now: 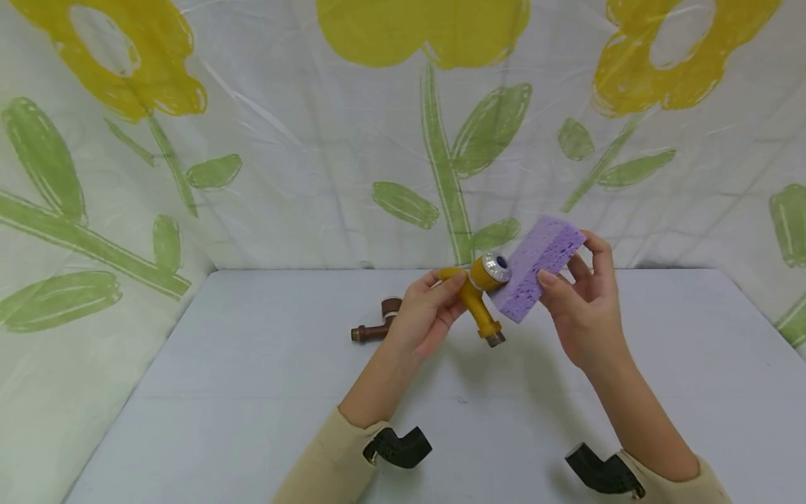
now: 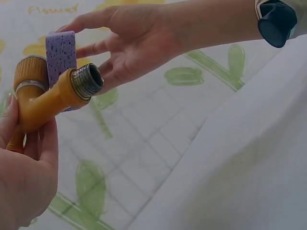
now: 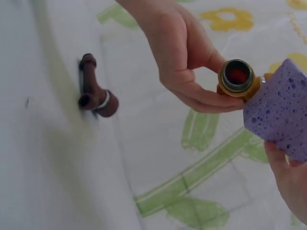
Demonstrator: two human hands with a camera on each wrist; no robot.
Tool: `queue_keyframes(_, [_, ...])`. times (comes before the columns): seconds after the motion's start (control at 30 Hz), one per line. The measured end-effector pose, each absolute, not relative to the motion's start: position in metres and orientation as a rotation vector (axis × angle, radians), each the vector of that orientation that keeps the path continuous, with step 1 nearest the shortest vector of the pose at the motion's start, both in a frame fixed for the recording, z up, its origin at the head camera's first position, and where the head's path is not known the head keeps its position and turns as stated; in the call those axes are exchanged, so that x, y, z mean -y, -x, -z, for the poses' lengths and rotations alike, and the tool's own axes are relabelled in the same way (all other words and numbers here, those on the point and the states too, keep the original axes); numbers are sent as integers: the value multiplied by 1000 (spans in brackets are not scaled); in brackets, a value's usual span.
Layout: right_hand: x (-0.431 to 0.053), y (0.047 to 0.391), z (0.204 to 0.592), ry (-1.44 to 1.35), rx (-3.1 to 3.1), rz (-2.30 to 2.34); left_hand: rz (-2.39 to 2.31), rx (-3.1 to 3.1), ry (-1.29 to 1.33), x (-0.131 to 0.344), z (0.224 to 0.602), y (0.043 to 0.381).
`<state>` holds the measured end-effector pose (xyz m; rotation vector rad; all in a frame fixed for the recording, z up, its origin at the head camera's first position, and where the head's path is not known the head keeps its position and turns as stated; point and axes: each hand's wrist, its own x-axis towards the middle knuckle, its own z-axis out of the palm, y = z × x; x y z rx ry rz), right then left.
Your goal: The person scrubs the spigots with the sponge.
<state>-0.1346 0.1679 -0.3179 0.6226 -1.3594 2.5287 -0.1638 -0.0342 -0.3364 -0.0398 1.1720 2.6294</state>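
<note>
My left hand [image 1: 429,308] pinches a yellow pipe fitting [image 1: 481,311] by one arm, up above the table. The fitting has a threaded metal end [image 2: 88,80] and a ribbed round head with a silver cap [image 1: 494,267]. Between thumb and fingers, my right hand [image 1: 585,308] holds a purple porous sponge [image 1: 536,267]. The sponge lies right against the side of the fitting's head. In the right wrist view, the sponge [image 3: 283,110] overlaps part of the fitting, and its threaded opening [image 3: 236,76] faces the camera.
A brown pipe fitting [image 1: 371,332] of similar shape lies on the white table [image 1: 252,392], partly hidden behind my left hand. Behind the table's back edge hangs a white sheet [image 1: 283,140] painted with yellow flowers and green leaves. Dark devices [image 1: 403,448] sit at both wrists.
</note>
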Motion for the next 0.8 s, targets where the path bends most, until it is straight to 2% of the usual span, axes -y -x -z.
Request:
queue_keyframes(0.3, [-167,132,318,-555,1525,-2552,-2629,-1301,-51,41,333,165])
queue_keyframes(0.53, [-175,138,328,-624,1575,-2610,-2552,-1465,-156,44,333,165])
queue_keyframes(0.8, [-182,139,327,-682,1830,-2577,-2605,-1442,-158,48,332,168])
